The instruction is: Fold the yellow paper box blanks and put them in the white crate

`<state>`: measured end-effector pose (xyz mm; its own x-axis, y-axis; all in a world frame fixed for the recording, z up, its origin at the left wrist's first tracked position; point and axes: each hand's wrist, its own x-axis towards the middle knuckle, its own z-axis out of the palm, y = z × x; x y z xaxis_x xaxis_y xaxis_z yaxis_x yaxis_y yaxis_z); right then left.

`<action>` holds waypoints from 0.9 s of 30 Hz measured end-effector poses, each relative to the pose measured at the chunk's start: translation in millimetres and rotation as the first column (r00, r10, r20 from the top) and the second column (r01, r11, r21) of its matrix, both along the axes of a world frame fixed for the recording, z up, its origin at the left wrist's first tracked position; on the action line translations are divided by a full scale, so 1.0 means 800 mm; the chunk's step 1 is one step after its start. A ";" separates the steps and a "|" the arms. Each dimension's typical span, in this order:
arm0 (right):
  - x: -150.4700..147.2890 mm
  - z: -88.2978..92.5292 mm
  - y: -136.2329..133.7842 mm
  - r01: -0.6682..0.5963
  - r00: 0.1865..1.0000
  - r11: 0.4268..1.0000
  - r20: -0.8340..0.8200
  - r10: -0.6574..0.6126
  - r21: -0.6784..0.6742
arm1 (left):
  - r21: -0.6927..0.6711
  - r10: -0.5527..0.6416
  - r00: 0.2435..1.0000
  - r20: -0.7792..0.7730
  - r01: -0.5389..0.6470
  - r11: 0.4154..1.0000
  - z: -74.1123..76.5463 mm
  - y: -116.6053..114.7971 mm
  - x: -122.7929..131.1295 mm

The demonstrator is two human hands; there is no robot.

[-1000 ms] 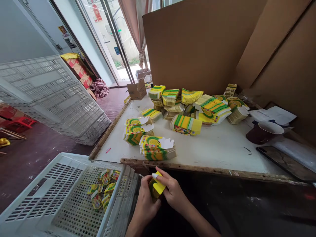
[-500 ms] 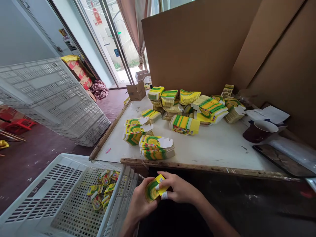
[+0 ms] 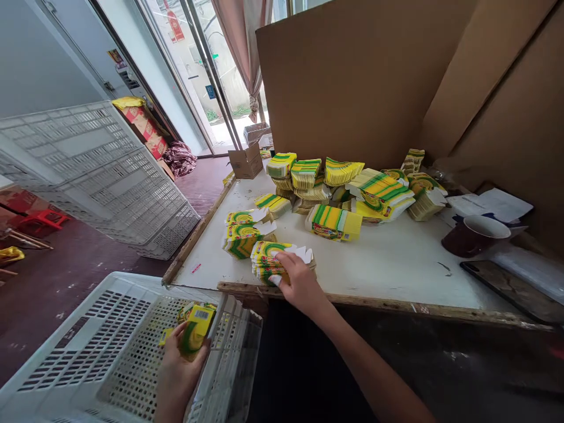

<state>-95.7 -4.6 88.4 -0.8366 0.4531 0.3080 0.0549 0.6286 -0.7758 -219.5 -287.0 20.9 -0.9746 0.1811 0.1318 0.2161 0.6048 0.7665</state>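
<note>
My left hand (image 3: 178,373) is closed around a small yellow-and-green box (image 3: 194,336), over the right side of a white plastic crate (image 3: 88,320). A barcode shows on the box's upper end. Behind it, more small boxes (image 3: 185,310) lie in the crate, mostly hidden by my hand. On the table, my right hand (image 3: 304,288) grips the front stack of flattened cartons (image 3: 263,251), fingers on top and thumb at the front side. White coverings show on its thumb and a fingertip. How many cartons are pinched I cannot tell.
More carton stacks (image 3: 337,220) cover the middle and back of the white table (image 3: 379,264). A dark mug (image 3: 471,238) and a phone (image 3: 506,288) lie to the right. A wooden strip (image 3: 352,301) edges the table. Tall stacked crates (image 3: 110,170) stand at left.
My hands have parted. The left carried the small box left and down over the crate; the right let go of it and moved up to the front carton stack.
</note>
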 end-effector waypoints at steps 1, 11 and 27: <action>-0.006 0.004 0.006 0.041 0.999 0.999 0.033 -0.042 0.034 | 0.021 0.027 1.000 0.004 -0.027 0.999 -0.003 -0.007 -0.002; -0.002 -0.032 -0.075 -0.341 0.939 0.939 0.039 0.343 -0.046 | 0.317 -0.453 0.880 0.141 0.394 0.863 -0.006 0.099 0.088; -0.024 0.005 0.009 0.114 0.971 0.967 0.181 -0.157 0.228 | -0.099 0.065 0.990 -0.124 -0.078 0.992 -0.019 -0.015 -0.010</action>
